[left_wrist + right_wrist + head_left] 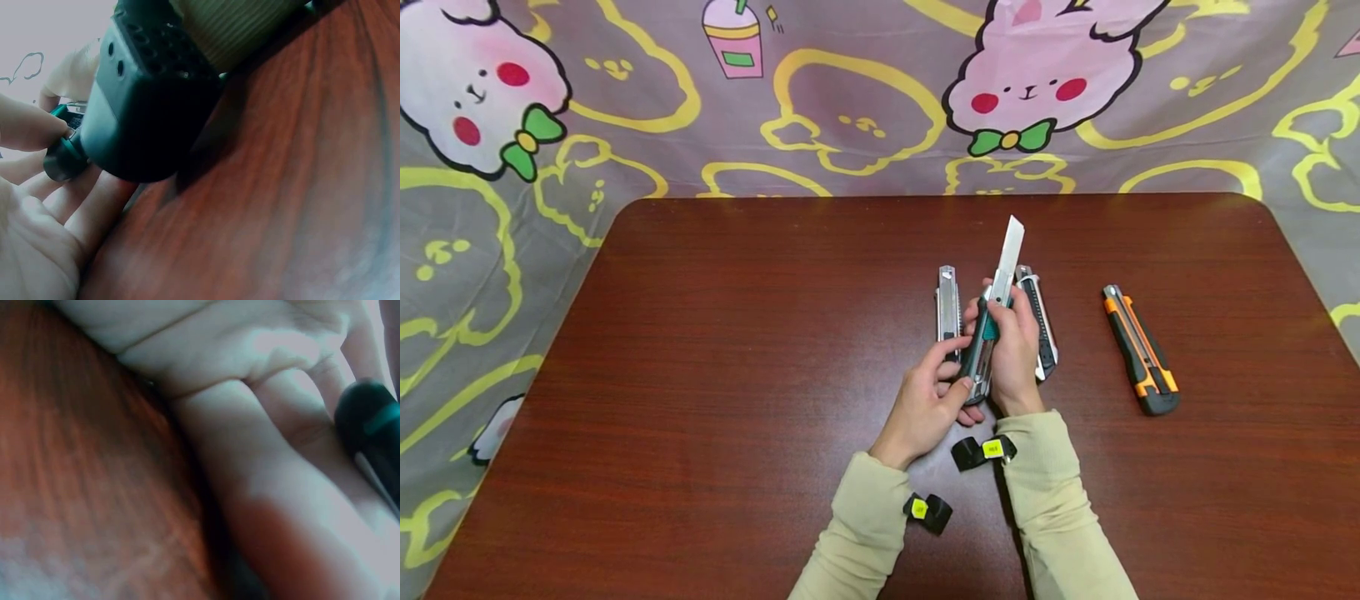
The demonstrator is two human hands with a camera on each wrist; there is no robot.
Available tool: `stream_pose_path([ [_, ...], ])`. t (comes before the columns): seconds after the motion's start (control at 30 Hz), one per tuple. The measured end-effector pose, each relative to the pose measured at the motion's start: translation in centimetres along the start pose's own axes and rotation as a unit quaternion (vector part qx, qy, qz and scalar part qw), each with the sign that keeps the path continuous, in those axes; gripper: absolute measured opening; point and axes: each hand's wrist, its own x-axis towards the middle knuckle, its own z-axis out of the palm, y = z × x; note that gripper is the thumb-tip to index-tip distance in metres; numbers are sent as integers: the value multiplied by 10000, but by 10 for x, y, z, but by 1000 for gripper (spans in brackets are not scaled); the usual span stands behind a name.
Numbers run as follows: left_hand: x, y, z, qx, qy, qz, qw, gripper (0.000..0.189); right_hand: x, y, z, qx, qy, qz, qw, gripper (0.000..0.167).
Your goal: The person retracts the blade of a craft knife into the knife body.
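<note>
A box cutter (977, 367) with a black and teal handle is held between both hands, its wide blade (1011, 242) extended and pointing away. My right hand (1015, 350) grips the handle near the blade, thumb beside the teal slider. With thumb and fingers, my left hand (928, 408) pinches the handle's rear end. In the left wrist view that rear end (65, 159) shows under the thumb. The right wrist view has the dark handle (369, 419) lying against the fingers.
A silver box cutter (948, 304) lies just left of the hands, and a black and silver one (1039, 325) lies partly behind the right hand. Farther right is an orange and black cutter (1141, 350). The brown table (737, 333) ends at a patterned cloth (865, 108).
</note>
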Motion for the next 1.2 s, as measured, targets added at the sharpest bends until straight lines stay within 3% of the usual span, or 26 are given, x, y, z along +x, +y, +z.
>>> stream_pose_path([
  [1.2, 0, 1, 0, 20, -13, -96, 10000, 50, 1, 1, 0, -247, 55, -29, 9997, 23],
])
